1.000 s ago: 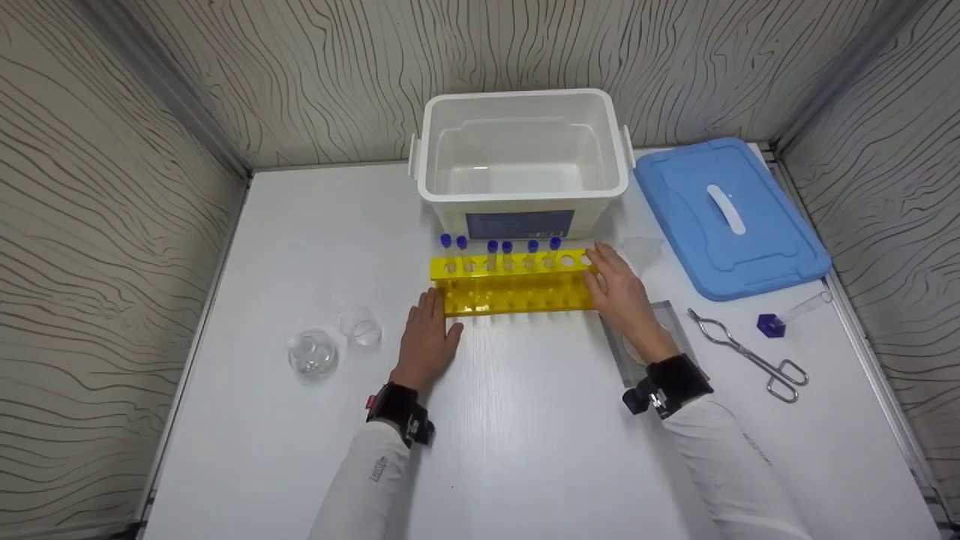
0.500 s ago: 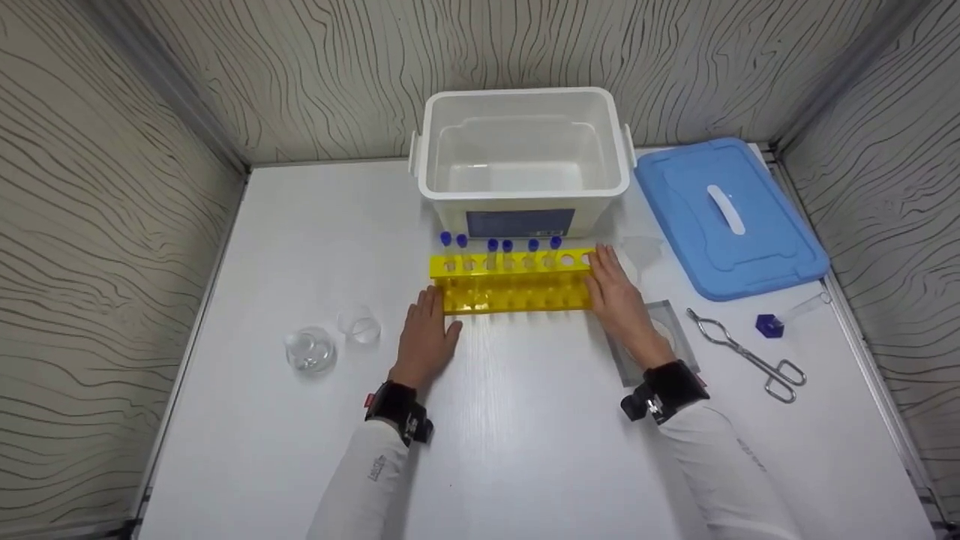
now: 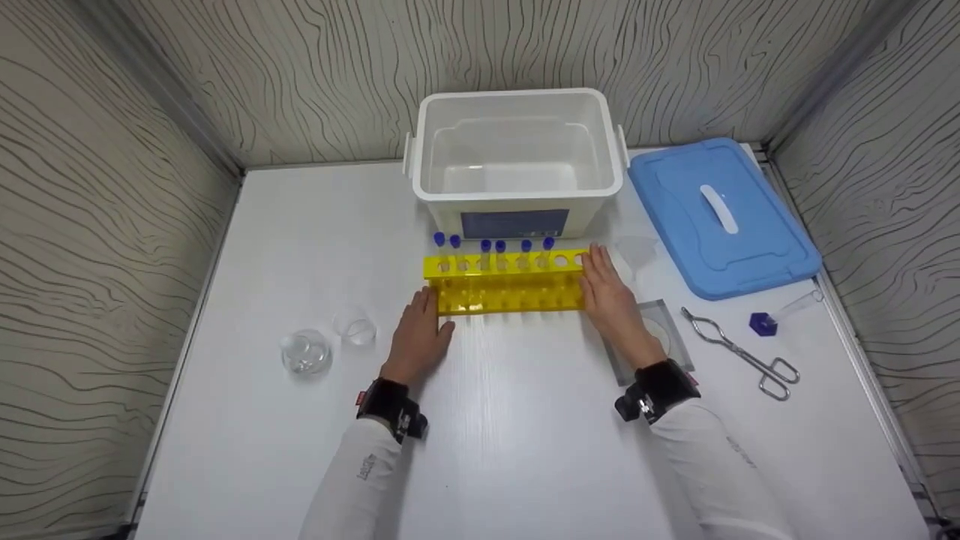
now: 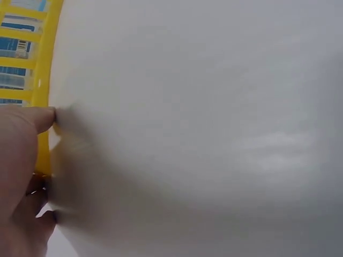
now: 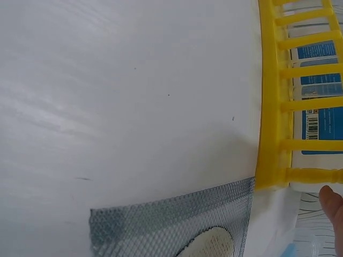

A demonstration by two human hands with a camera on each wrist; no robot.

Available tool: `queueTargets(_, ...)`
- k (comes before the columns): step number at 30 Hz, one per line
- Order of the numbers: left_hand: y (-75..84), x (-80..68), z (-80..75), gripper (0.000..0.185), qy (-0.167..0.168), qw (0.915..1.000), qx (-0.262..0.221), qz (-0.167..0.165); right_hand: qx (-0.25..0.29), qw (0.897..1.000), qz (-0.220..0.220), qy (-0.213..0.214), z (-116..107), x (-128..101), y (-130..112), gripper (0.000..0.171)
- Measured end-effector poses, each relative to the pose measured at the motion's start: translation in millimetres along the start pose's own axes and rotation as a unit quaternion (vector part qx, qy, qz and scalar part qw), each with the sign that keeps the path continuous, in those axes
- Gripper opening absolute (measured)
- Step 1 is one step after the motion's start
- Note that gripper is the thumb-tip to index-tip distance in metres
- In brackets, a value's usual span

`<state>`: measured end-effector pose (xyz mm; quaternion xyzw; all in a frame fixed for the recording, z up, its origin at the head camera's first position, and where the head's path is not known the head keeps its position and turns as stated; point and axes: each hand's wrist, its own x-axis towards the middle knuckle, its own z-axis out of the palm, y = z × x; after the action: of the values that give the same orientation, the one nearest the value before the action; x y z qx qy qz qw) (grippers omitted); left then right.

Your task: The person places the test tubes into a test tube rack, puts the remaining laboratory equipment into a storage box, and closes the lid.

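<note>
A yellow test tube rack point(image 3: 504, 283) stands in front of the white bin and holds several blue-capped tubes point(image 3: 491, 247). My left hand point(image 3: 418, 334) rests on the table with straight fingers touching the rack's left end. In the left wrist view the thumb of that hand point(image 4: 21, 160) presses the yellow rack point(image 4: 43, 80). My right hand point(image 3: 611, 296) lies flat against the rack's right end, fingers straight. The right wrist view shows the rack point(image 5: 270, 107) side on and one fingertip point(image 5: 332, 206) beside it.
An open white bin point(image 3: 516, 191) stands behind the rack, with its blue lid point(image 3: 720, 214) to the right. Metal tongs point(image 3: 739, 358), a loose blue-capped tube point(image 3: 772, 319), a wire gauze mat point(image 3: 660, 311) and a clear funnel point(image 3: 637, 251) lie right. A glass flask point(image 3: 305, 352) and small beaker point(image 3: 355, 328) stand left.
Both hands stay at the rack's ends. The whole view has drifted slightly left, and the right hand has drawn a little closer along the rack's end.
</note>
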<state>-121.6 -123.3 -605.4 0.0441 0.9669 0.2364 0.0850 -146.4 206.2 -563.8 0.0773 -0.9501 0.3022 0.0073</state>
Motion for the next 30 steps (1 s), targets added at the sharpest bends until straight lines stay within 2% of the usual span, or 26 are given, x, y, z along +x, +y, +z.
queueTargets(6,-3.9,1.2,-5.6,0.073,-0.019,0.9986,-0.045,-0.019,-0.001,1.0,-0.001,-0.004,2.6,2.5,-6.0,0.053)
queueTargets(13,-5.9,1.1,-10.3,0.077,-0.001,0.9926,-0.113,-0.044,-0.013,1.0,0.006,-0.006,7.3,4.8,-11.6,0.055)
queueTargets(17,-2.8,-2.3,-15.3,0.076,0.01,0.9899,-0.125,-0.065,-0.025,1.0,0.011,-0.01,8.2,6.3,-15.8,0.055)
queueTargets(22,2.8,-9.7,-21.6,0.062,0.046,0.9888,-0.121,-0.074,-0.037,0.999,0.019,-0.007,9.7,7.2,-21.3,0.055)
queueTargets(30,7.5,-19.0,-29.6,0.04,0.119,0.9879,-0.091,-0.04,-0.047,0.999,0.002,0.009,16.8,10.7,-26.3,0.052)
